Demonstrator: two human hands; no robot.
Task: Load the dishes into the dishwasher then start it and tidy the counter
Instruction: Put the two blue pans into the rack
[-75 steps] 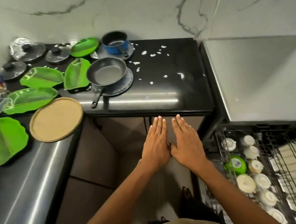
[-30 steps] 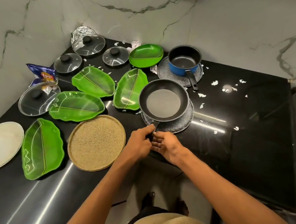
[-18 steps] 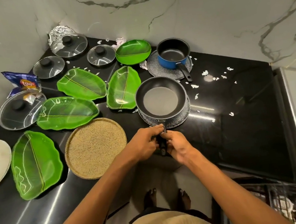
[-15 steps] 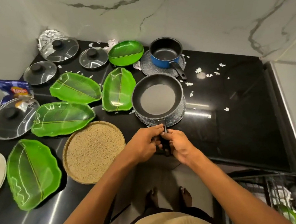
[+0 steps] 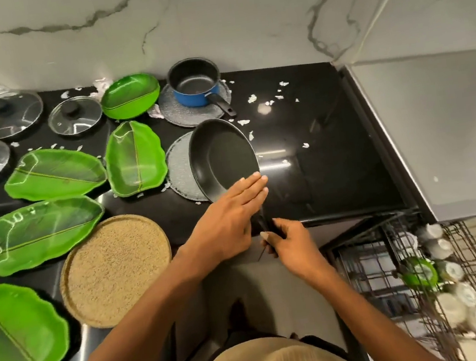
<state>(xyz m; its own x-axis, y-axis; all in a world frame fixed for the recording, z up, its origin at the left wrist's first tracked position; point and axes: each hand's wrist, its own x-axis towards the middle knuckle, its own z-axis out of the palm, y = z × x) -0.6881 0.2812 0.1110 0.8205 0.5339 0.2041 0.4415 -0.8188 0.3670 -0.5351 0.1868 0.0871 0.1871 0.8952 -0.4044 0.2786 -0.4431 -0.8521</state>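
Judging from what lies on the glossy black stone counter [image 5: 320,169], loading is only partly done. White cups and a green item are already seated in the dark wire dishwasher rack [image 5: 443,280] at lower right, while most of the dishes are yet to be loaded: five green leaf-shaped plastic plates, one of them [image 5: 54,174] left of centre, three glass lids with black knobs at the far left, a round woven tan mat [image 5: 115,269], and a blue saucepan with a black interior [image 5: 194,87] set on a grey speckled trivet. Scraps of white paper are scattered over the counter, so tidying is also left, and starting the machine as well.

The black non-stick frying pan [image 5: 223,158] is tilted up off its grey speckled round trivet [image 5: 179,167], its far rim raised. Its slim black handle [image 5: 267,225] is gripped by the right hand [image 5: 290,246], fingers curled round it at the counter's front edge. The left hand [image 5: 229,214] is laid flat, fingers straight and together, against the pan's near rim, steadying it. The rack lies to the right of both hands.
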